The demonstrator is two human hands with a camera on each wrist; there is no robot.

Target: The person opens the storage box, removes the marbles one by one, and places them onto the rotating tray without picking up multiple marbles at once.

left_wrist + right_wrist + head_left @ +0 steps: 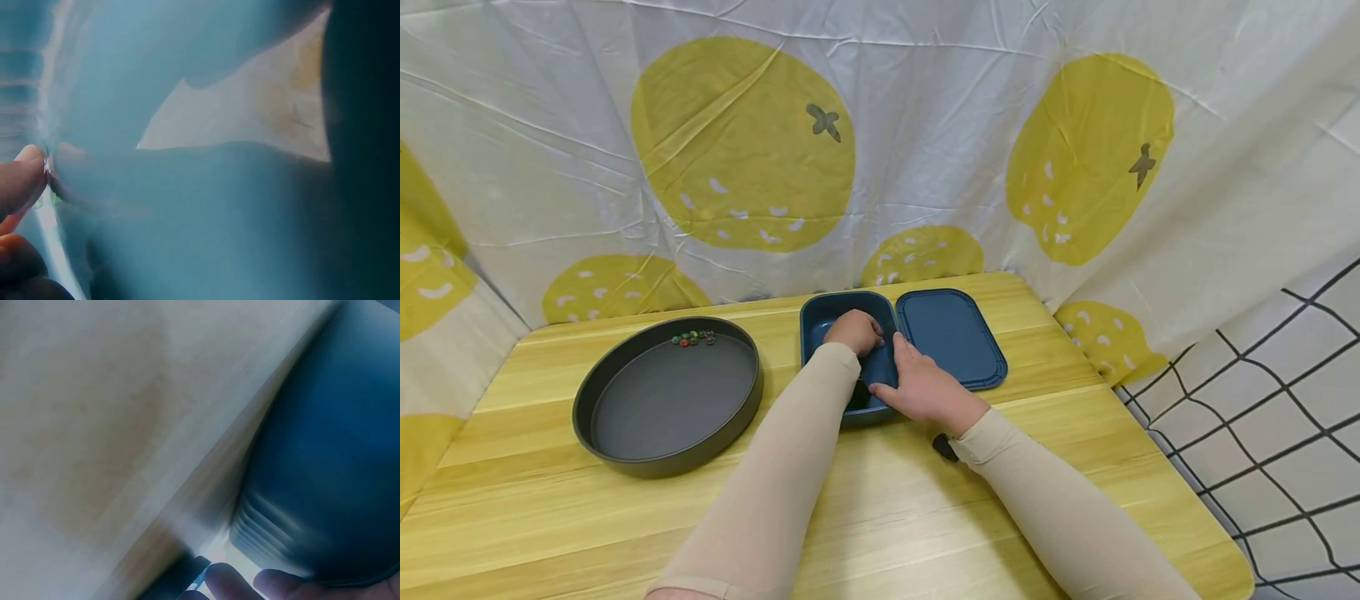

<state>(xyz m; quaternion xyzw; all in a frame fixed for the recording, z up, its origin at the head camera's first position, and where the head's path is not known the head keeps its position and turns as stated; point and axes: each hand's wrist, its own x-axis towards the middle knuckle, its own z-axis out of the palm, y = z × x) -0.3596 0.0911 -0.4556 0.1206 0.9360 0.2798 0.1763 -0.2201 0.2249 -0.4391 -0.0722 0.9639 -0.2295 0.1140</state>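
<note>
A deep blue box (811, 321) stands at the back middle of the table. My left hand (854, 332) reaches down inside it with curled fingers. In the left wrist view its fingertips (28, 164) are right at the glossy blue wall (187, 206), with a small greenish glassy thing (47, 199) between them, partly hidden. My right hand (925, 389) grips the box's front right corner, the thumb over the rim and the fingers along the right wall. The right wrist view shows its fingertips (228, 581) by the rim, below the outer wall (325, 450).
A round dark grey tray (673, 408) stands to the left, with several small colourful marbles (692, 337) against its far edge. The flat blue lid (951, 337) lies just right of the box. Behind the table (895, 508) hangs a fruit-print curtain (917, 150).
</note>
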